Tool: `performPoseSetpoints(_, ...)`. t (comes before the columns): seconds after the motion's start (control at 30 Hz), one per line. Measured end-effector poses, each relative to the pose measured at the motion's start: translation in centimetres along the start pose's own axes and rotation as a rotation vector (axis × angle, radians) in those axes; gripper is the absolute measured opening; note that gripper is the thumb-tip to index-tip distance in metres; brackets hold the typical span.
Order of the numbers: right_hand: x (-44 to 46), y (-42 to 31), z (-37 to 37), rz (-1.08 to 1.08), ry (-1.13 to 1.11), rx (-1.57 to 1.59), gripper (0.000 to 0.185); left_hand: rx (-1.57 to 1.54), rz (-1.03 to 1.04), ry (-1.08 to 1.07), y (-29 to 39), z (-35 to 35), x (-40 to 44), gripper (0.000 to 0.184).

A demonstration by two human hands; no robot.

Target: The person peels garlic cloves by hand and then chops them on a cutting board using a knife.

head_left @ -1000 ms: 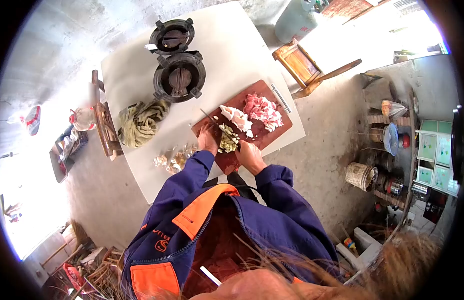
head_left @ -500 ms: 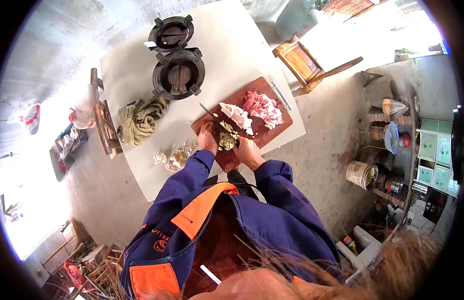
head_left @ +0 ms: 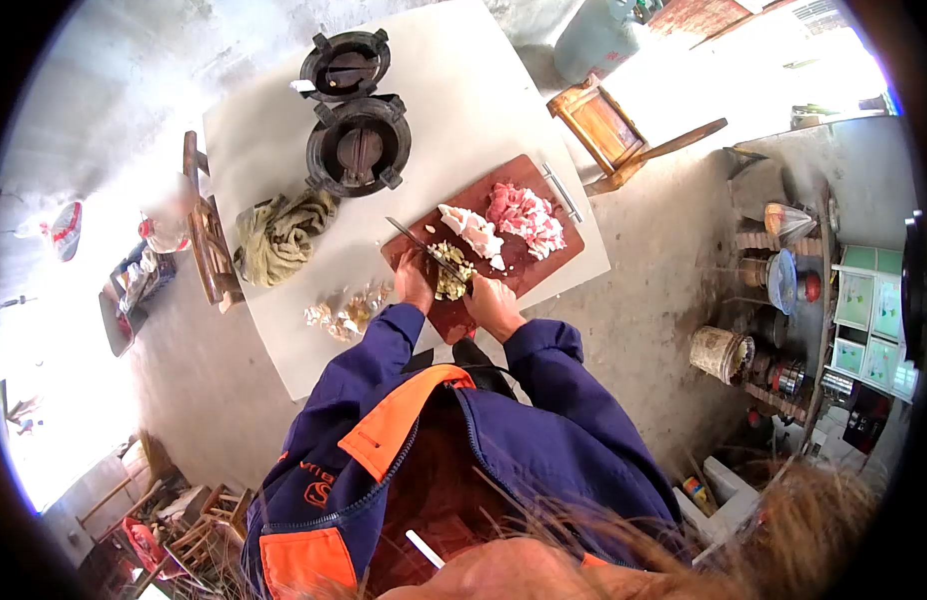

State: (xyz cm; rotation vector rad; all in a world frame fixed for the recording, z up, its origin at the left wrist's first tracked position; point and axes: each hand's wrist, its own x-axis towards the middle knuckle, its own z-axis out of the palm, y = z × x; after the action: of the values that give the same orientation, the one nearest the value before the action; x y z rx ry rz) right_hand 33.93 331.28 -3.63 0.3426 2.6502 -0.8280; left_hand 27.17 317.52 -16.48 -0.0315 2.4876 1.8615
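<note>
My right hand (head_left: 496, 308) is closed around the handle of a kitchen knife (head_left: 420, 240). Its blade runs toward the upper left, across a pile of chopped yellow-green pieces (head_left: 451, 281). Beside the pile, my left hand (head_left: 415, 281) rests on the red-brown cutting board (head_left: 544, 272), near the blade. Its fingers look curled together, and whatever is under them is hidden. Farther up the board lie pale, fatty slices (head_left: 472, 230) and a heap of cut pink meat (head_left: 527, 218).
Left of the board are garlic skins (head_left: 349, 310) and a crumpled olive cloth (head_left: 284, 238). Two black cast-iron stove rings (head_left: 359, 150) stand at the table's far side. A metal-handled edge (head_left: 562, 192) borders the board. A wooden chair (head_left: 604, 130) is beyond the table's right edge.
The knife blade has shifted over the chopped pile and shows at greater length. Both hands stay close to where they were, and the meat has not moved.
</note>
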Motion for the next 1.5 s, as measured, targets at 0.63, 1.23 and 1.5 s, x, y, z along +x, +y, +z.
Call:
performPoseSetpoints(0.63,-3.7,4.4,-4.3,-0.081,-0.014,0.076,0.026,0.682,0.655,-0.466,7.6,-1.5,-5.4,0.027)
performPoseSetpoints(1.23,-6.4,5.6,-3.7,0.024,-0.058,0.131,0.030,0.602,0.486,-0.207,6.4,-0.2,-5.8,0.010)
performPoseSetpoints(1.5,-5.6,5.9,-2.8,0.004,-0.110,0.082,0.028,0.591,0.480,-0.199,6.5,0.3,-5.9,0.024)
